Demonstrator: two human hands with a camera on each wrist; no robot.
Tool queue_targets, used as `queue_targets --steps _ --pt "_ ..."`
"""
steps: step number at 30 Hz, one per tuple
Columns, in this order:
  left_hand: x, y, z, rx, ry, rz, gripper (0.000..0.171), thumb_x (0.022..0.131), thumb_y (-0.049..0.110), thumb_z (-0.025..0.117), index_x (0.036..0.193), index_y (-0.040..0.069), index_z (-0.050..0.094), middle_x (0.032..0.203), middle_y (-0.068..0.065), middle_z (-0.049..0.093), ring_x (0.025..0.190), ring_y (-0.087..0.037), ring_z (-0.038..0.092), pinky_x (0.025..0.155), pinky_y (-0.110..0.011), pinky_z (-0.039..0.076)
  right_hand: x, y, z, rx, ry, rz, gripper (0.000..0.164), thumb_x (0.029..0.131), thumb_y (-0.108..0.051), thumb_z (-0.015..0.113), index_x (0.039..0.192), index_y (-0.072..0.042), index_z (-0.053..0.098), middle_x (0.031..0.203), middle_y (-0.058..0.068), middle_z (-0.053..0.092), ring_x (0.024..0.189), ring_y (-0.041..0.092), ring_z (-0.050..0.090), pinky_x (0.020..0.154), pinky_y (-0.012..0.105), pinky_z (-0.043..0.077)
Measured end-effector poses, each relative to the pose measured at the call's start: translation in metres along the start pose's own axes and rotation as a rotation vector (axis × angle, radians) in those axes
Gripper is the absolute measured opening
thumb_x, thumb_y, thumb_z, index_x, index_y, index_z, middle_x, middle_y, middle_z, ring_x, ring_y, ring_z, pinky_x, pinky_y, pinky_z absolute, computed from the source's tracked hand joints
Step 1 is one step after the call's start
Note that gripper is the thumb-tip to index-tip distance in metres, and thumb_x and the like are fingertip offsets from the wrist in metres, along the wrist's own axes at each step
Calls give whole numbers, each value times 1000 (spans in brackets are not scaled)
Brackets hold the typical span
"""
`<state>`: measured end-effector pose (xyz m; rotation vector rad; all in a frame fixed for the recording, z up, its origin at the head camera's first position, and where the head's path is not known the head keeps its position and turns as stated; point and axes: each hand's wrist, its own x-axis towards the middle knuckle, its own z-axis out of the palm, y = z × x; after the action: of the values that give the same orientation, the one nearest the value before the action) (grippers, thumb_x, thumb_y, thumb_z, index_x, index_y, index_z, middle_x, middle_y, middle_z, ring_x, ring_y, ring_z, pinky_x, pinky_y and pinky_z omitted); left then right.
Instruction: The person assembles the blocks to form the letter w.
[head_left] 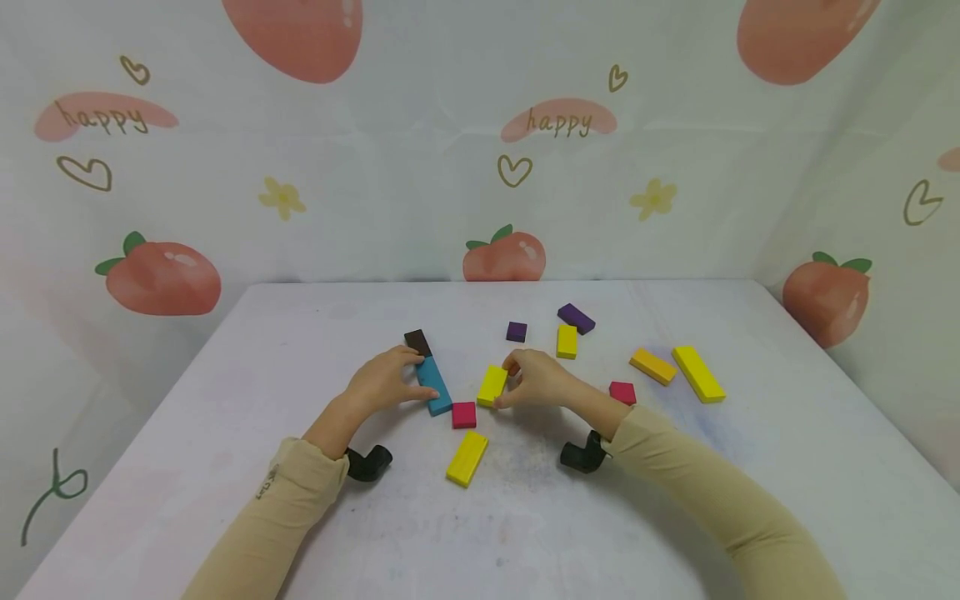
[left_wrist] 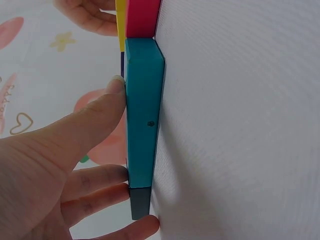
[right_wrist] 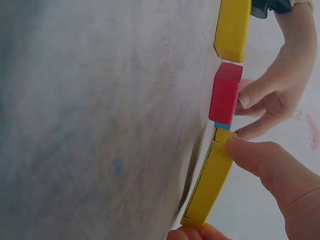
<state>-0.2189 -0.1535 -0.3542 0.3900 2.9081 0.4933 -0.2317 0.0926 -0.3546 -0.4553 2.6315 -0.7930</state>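
Note:
A long blue block lies on the table with a small black block at its far end. Across both rests my left hand, thumb on the blue block's near part and fingertips towards the black one. My right hand pinches a yellow block by its two ends, thumb at one and fingertips at the other. In the right wrist view this block is tilted, one end raised. A red block sits at the blue block's near end, between the hands.
Nearest me lies another yellow block. Behind the right hand are a purple cube, a purple block and a short yellow block. To the right lie an orange block, a long yellow block and a red block.

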Motion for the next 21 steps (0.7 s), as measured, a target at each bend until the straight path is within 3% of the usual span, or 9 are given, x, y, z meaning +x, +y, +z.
queue_targets --steps 21 --pt "-1 1 0 2 -1 -2 69 80 43 71 131 0 52 139 -19 47 129 -38 43 106 -51 40 4 -3 5 -37 -9 31 58 72 -31 80 116 -4 55 108 9 60 90 18 52 88 30 52"
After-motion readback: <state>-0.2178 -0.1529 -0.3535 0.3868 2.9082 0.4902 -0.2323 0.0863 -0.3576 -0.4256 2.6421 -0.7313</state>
